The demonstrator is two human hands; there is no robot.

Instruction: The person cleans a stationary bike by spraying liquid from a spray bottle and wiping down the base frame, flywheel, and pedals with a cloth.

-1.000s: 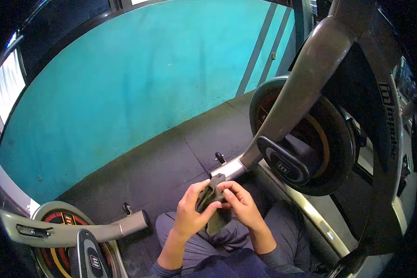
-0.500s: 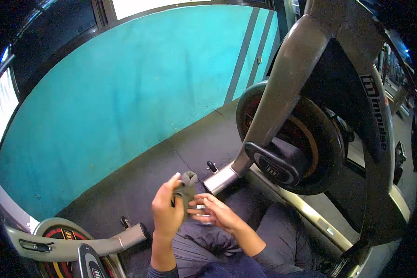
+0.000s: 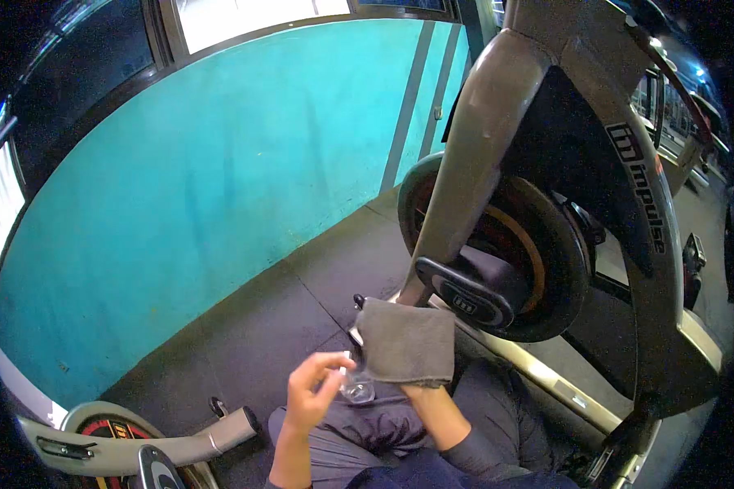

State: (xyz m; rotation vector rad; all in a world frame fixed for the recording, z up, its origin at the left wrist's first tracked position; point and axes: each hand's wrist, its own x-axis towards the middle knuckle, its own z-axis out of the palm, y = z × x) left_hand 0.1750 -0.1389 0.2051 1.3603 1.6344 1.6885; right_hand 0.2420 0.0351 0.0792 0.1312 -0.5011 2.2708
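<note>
A grey cloth (image 3: 408, 342) is spread flat over my right hand (image 3: 420, 393), which carries it in front of the bike frame. Only the wrist and heel of that hand show below the cloth's lower edge; its fingers are hidden. To the left, my left hand (image 3: 311, 391) has its thumb and fingers closed on the white top of a small clear container (image 3: 357, 389). The container's see-through body hangs just left of the cloth, above my lap, and its details are blurred.
An exercise bike (image 3: 481, 155) with a dark flywheel (image 3: 538, 253) stands at the right. Part of another bike (image 3: 130, 447) is at the lower left. Behind the dark floor (image 3: 245, 326) rises a turquoise wall (image 3: 220, 155). My legs (image 3: 497, 407) are folded below my hands.
The cloth, bunched up between my hands before, is now spread over my right hand, farther right. My left hand has moved down, and the clear container now shows beside it. The view has shifted slightly.
</note>
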